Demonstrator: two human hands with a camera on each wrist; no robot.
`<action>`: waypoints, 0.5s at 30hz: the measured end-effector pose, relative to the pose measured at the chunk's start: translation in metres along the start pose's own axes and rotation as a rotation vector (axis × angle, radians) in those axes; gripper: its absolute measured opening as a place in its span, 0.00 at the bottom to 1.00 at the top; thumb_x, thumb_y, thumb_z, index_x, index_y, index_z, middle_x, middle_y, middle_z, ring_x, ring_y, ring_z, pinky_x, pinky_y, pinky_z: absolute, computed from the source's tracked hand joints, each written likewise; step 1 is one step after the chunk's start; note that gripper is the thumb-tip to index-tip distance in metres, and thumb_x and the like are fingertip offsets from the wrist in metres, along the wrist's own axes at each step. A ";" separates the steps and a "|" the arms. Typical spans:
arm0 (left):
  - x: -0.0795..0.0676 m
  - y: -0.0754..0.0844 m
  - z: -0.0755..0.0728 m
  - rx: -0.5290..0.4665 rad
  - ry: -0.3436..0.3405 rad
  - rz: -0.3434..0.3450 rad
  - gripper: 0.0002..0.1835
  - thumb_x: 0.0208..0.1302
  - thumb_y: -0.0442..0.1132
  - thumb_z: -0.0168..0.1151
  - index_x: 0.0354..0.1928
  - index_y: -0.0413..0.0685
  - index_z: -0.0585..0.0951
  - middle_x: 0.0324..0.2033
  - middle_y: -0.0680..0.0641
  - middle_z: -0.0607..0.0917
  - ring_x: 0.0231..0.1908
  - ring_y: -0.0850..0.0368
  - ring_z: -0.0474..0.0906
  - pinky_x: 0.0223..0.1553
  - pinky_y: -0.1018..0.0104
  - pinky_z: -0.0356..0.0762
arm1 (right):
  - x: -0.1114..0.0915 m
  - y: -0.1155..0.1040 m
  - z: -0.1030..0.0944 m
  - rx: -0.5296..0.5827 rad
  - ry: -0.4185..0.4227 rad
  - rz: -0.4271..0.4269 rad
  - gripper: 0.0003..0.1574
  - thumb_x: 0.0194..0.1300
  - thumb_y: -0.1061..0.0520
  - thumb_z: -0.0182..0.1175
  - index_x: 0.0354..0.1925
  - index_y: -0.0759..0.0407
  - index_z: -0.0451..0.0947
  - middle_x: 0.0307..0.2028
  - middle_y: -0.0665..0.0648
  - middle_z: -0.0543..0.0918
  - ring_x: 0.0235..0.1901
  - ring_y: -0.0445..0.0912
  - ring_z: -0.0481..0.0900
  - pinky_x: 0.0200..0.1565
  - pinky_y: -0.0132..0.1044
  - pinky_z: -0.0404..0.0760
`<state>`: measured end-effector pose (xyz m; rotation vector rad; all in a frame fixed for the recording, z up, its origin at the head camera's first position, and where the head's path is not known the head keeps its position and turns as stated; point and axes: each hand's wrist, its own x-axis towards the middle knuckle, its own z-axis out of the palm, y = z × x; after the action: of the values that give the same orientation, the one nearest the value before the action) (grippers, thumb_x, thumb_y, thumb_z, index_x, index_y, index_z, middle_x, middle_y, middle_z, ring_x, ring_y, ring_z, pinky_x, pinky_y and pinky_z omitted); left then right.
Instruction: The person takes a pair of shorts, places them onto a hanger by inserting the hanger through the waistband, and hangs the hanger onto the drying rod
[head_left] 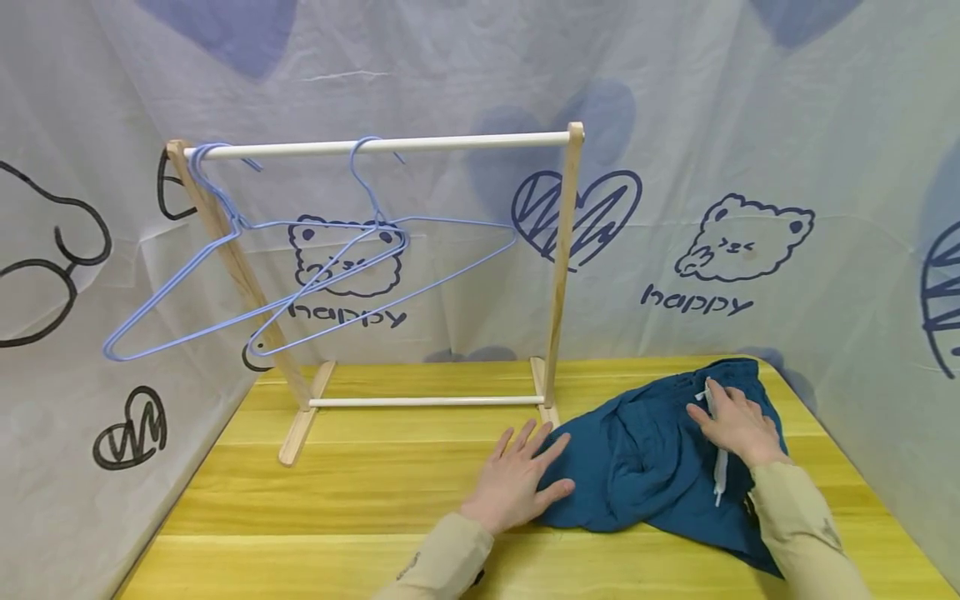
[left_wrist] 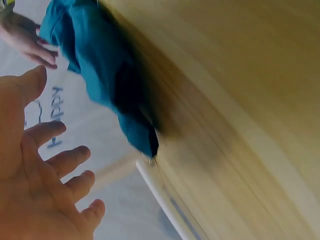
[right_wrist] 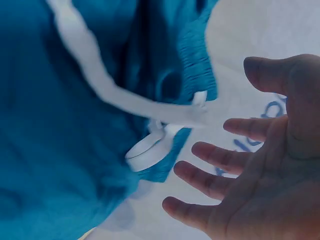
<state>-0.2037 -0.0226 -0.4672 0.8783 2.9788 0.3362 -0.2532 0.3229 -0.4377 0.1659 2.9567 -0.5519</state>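
Observation:
A pair of dark teal shorts (head_left: pixel 645 458) lies on the right side of the table, its gathered waistband (right_wrist: pixel 195 60) toward the far right. A white drawstring (head_left: pixel 721 475) trails from it; in the right wrist view the drawstring (right_wrist: pixel 95 75) crosses the cloth and loops. My left hand (head_left: pixel 517 479) is at the shorts' left end, fingers spread and holding nothing. The left wrist view has that hand (left_wrist: pixel 35 170) apart from the cloth. Over the waistband, my right hand (head_left: pixel 738 421) has its fingers extended. No grip shows in the right wrist view, where the hand (right_wrist: pixel 265 160) is beside the drawstring.
A small wooden rack (head_left: pixel 566 275) with a white top rail (head_left: pixel 480 142) stands at the back left of the yellow wood-grain table (head_left: pixel 300 508). Several blue wire hangers (head_left: pixel 375 187) hang from the rail. Printed white cloth (head_left: pixel 465 75) encloses the back and sides.

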 end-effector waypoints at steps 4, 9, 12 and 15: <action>0.009 0.011 0.005 0.017 -0.082 0.047 0.35 0.74 0.67 0.44 0.78 0.69 0.57 0.79 0.53 0.58 0.80 0.52 0.48 0.79 0.50 0.51 | 0.007 0.009 0.001 0.003 -0.017 0.088 0.55 0.73 0.37 0.52 0.75 0.75 0.43 0.69 0.86 0.47 0.67 0.83 0.46 0.64 0.81 0.52; 0.019 0.022 0.013 0.042 -0.136 0.086 0.35 0.74 0.67 0.44 0.78 0.72 0.56 0.79 0.53 0.57 0.80 0.53 0.49 0.78 0.51 0.54 | 0.014 0.017 0.002 0.003 -0.043 0.182 0.62 0.70 0.33 0.54 0.74 0.77 0.42 0.68 0.87 0.44 0.67 0.83 0.44 0.62 0.81 0.55; 0.024 0.027 0.016 0.047 -0.161 0.091 0.34 0.74 0.67 0.46 0.78 0.73 0.56 0.79 0.54 0.58 0.80 0.53 0.50 0.78 0.51 0.55 | 0.018 0.018 0.004 -0.002 -0.059 0.220 0.61 0.70 0.34 0.55 0.73 0.79 0.43 0.67 0.88 0.45 0.67 0.82 0.45 0.63 0.79 0.57; 0.029 0.032 0.017 0.059 -0.189 0.086 0.34 0.73 0.65 0.48 0.78 0.74 0.55 0.79 0.55 0.57 0.79 0.55 0.52 0.78 0.54 0.57 | 0.022 0.020 0.005 -0.010 -0.083 0.241 0.58 0.70 0.37 0.55 0.71 0.80 0.45 0.66 0.89 0.46 0.66 0.82 0.45 0.64 0.78 0.58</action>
<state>-0.2099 0.0230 -0.4754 0.9856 2.7964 0.1567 -0.2713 0.3410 -0.4527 0.4781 2.8040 -0.4972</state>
